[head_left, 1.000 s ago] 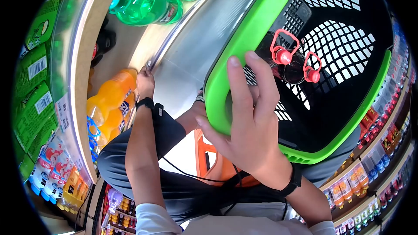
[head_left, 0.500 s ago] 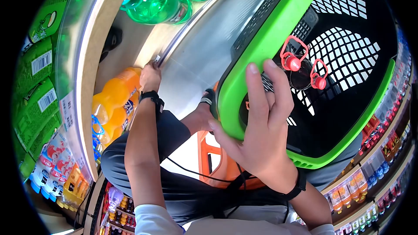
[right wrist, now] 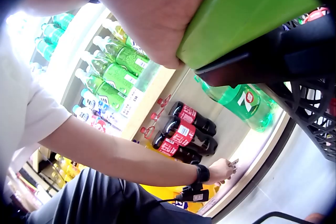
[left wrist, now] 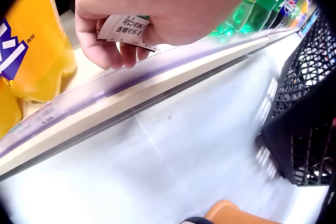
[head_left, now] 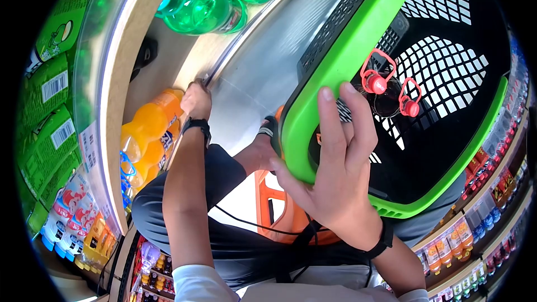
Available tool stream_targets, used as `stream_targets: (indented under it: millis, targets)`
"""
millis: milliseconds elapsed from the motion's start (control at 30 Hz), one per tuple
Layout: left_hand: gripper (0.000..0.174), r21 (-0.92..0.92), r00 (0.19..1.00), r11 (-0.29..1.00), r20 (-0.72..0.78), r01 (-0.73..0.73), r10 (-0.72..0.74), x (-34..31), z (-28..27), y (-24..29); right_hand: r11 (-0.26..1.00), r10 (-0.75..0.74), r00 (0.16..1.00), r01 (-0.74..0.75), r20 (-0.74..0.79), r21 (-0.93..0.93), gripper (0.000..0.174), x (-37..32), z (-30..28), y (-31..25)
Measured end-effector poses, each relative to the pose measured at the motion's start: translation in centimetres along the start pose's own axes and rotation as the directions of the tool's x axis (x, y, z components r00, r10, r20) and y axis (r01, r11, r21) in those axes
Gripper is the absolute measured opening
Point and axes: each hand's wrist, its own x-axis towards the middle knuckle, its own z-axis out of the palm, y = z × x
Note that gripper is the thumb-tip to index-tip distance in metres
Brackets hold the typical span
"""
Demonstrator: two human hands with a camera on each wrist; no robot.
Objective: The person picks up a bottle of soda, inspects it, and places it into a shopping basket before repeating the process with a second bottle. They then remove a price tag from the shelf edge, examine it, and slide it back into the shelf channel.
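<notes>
My left hand [head_left: 197, 99] is at the front edge of the low shelf, and its fingers pinch a white paper price label [left wrist: 125, 29] with printed Chinese characters. Orange soda bottles [head_left: 146, 117] lie on the shelf right beside that hand. My right hand [head_left: 341, 179] grips the green rim [head_left: 299, 117] of a black mesh shopping basket [head_left: 425, 162], with the thumb outside and two fingers stretched over the rim. Inside the basket are dark cola bottles [head_left: 386, 103] with red caps and red carry loops.
Large green soda bottles [head_left: 204, 8] lie farther along the shelf, with cola bottles [right wrist: 181, 132] behind. Green bottles [right wrist: 113, 71] stand one shelf up. An orange stool [head_left: 268, 190] is under the person, on the pale floor [left wrist: 147, 161]. More drink shelves [head_left: 475, 212] line the right side.
The head view has shifted slightly, and the basket sits farther right, showing more of its outer mesh side. My left hand has turned a little at the shelf edge; the right keeps its hold.
</notes>
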Motion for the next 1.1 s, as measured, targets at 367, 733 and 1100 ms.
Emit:
stream_targets:
  millis: [367, 733, 1100]
  targets:
    - [0.03, -0.071, 0.999, 0.997, 0.034, 0.029, -0.027, -0.2, 0.0, -0.7, 1.0, 0.01, 0.992, -0.007, -0.126, 0.02, 0.082, 0.1, 0.4, 0.1]
    - [0.026, 0.003, 1.0, 1.0, -0.018, 0.018, -0.018, -0.7, 0.2, 0.1, 0.999, 0.03, 0.999, -0.029, -0.04, 0.037, 0.092, -0.1, 0.2, -0.1]
    - [0.02, 0.181, 0.988, 0.981, 0.145, -0.074, 0.048, 0.7, -1.6, 1.9, 1.0, -0.015, 0.996, 0.016, -0.089, 0.015, 0.088, 0.0, 0.5, 0.4]
